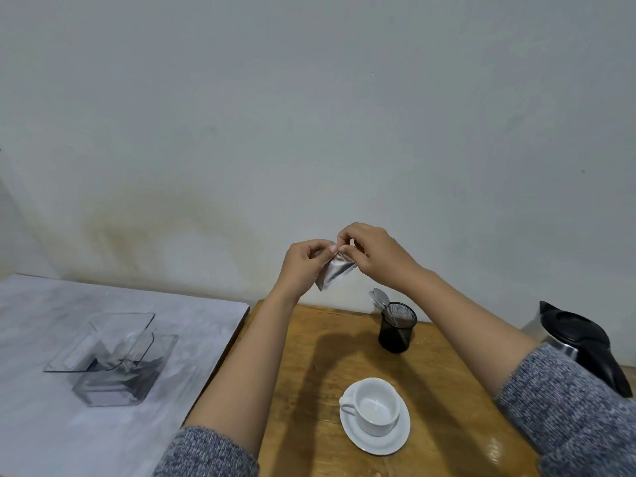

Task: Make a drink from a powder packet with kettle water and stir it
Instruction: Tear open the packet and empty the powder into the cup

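A small silver powder packet (pixel 335 276) is held up in the air above the wooden table (pixel 309 373). My left hand (pixel 303 266) pinches its top left corner and my right hand (pixel 371 253) pinches the top edge beside it, fingertips nearly touching. Below, a white cup (pixel 375 409) stands empty on a white saucer (pixel 389 442). A steel kettle with a black lid (pixel 581 339) stands at the right edge, partly hidden by my right sleeve. Spoons (pixel 380 299) stick out of a black mesh holder (pixel 397 328).
A grey-white marbled table (pixel 51 425) adjoins the wooden one on the left. On it is a clear plastic box (pixel 124 373) with its lid (pixel 103 342) tilted in it and more packets inside. A pale wall stands close behind.
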The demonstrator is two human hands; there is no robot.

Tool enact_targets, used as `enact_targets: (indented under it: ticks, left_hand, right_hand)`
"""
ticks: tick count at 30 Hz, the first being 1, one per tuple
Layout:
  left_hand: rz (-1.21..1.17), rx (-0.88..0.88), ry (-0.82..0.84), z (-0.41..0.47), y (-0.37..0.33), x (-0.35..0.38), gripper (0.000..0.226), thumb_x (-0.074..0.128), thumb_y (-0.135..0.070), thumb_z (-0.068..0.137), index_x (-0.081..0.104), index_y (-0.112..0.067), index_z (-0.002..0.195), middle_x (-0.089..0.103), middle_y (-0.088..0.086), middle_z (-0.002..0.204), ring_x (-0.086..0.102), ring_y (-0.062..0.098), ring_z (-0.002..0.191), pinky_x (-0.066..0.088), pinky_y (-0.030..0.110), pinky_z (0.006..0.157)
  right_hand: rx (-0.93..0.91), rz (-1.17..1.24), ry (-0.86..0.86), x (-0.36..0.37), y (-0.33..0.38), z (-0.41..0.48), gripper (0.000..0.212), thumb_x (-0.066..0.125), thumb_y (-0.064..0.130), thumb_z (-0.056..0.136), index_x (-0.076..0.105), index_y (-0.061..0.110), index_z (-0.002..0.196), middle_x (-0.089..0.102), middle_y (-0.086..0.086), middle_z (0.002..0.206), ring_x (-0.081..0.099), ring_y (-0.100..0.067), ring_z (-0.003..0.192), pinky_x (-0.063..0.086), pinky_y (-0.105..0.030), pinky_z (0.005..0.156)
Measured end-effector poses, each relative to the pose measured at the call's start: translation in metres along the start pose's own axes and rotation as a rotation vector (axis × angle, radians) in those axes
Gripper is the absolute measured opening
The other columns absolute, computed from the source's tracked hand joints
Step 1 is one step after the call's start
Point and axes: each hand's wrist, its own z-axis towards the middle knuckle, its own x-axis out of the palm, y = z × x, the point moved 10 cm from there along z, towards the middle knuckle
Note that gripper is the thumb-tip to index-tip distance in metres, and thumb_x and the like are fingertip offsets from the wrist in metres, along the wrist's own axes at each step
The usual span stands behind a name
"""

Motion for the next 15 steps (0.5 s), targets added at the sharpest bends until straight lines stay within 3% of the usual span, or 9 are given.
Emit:
enact_targets:
  ticks: [4,9,15]
  left_hand:
    - [0.052,0.016,-0.063,0.000,0.009,-0.005,0.018,0.059,-0.021,0.087,0.072,-0.008,0.088,0.070,0.008,0.082,0.064,0.016,0.075,0.048,0.023,0.067]
    - [0.041,0.033,-0.155,-0.002,0.021,-0.028,0.019,0.057,-0.017,0.088,0.069,-0.013,0.075,0.066,-0.001,0.072,0.059,0.007,0.068,0.045,0.011,0.060]
    - [0.022,0.057,-0.154,-0.007,0.021,-0.032,0.015,0.056,-0.016,0.089,0.067,-0.010,0.081,0.065,-0.001,0.077,0.058,-0.002,0.068,0.045,0.008,0.063]
  right_hand:
    - [-0.075,-0.109,0.033,0.011,0.007,-0.003,0.009,0.050,0.018,0.093,0.058,0.015,0.091,0.050,0.011,0.085,0.042,0.006,0.069,0.032,-0.022,0.063]
    - [-0.202,-0.190,0.057,0.023,0.025,-0.012,0.010,0.049,0.019,0.094,0.058,0.015,0.096,0.047,0.013,0.086,0.041,-0.006,0.077,0.041,-0.025,0.064]
    - [-0.155,-0.006,0.042,0.027,0.021,-0.011,0.009,0.048,0.015,0.095,0.056,0.015,0.091,0.049,0.008,0.086,0.049,-0.014,0.075,0.043,-0.026,0.069]
